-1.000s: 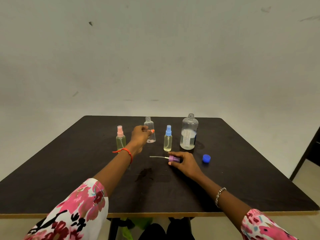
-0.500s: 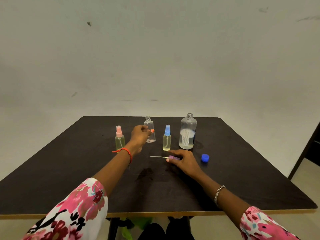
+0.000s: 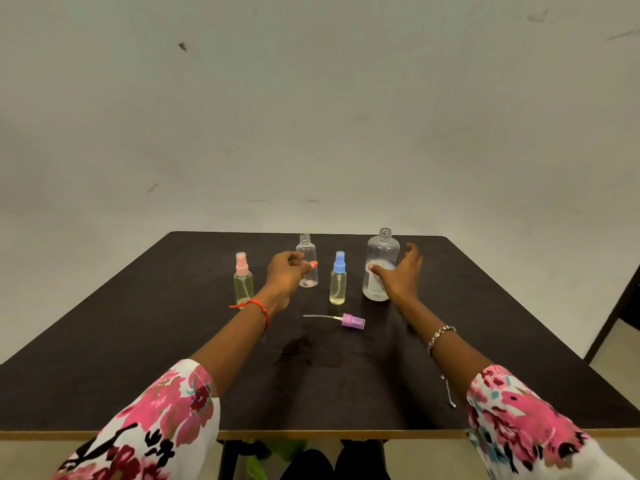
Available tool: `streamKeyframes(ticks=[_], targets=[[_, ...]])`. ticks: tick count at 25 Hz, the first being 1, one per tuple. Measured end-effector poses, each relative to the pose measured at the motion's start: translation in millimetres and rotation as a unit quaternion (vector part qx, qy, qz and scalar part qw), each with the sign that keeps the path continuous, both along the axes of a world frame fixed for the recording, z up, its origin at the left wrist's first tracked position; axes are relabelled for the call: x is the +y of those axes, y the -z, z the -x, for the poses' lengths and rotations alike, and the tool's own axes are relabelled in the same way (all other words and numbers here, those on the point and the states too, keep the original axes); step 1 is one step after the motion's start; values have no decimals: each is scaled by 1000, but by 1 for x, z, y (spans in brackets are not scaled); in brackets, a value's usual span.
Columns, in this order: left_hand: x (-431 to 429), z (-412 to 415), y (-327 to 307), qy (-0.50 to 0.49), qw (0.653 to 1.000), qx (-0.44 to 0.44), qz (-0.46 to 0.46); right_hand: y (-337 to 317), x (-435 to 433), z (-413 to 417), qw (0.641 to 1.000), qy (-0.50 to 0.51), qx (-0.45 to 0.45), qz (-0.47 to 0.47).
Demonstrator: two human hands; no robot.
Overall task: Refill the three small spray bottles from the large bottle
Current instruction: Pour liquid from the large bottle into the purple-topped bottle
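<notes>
An empty, uncapped small bottle [image 3: 307,250] stands at the back of the black table [image 3: 131,344]. My left hand [image 3: 288,271] holds it with the thumb across its front. The large clear bottle [image 3: 381,255], uncapped and part full, stands to the right. My right hand [image 3: 401,276] is spread around its right side, thumb on the label, fingers apart. A pink-capped spray bottle [image 3: 243,284] and a blue-capped spray bottle [image 3: 338,284] hold yellowish liquid. The purple spray head [image 3: 353,321] lies on the table, its tube pointing left.
A dark wet patch [image 3: 294,348] marks the table in front of the bottles. A dark piece of furniture [image 3: 627,306] stands at the right edge of view. A plain wall rises behind the table. The large bottle's blue cap is out of sight.
My right hand let go of the purple spray head, which now lies on the table, and moved back and right to the large bottle. My left hand stayed on the empty bottle.
</notes>
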State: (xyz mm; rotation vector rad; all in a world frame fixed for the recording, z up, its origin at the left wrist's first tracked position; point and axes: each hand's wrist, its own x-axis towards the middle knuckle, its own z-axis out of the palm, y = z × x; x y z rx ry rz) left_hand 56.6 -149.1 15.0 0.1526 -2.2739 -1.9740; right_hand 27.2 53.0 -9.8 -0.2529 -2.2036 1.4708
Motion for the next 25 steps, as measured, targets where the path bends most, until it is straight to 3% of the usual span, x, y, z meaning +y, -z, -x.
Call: streamKeyframes(ticks=[5, 11, 17, 25], targets=[[1, 0, -3, 8, 1000, 15, -4, 1, 4, 22, 991, -68, -64, 98], [-2, 1, -8, 5, 1000, 30, 6, -1, 4, 23, 992, -54, -37, 107], [-6, 0, -19, 9, 999, 53, -2, -58, -2, 4, 993, -77, 89, 0], [-5, -4, -58, 20, 994, 105, -19, -123, -22, -12, 958, -117, 161, -204]])
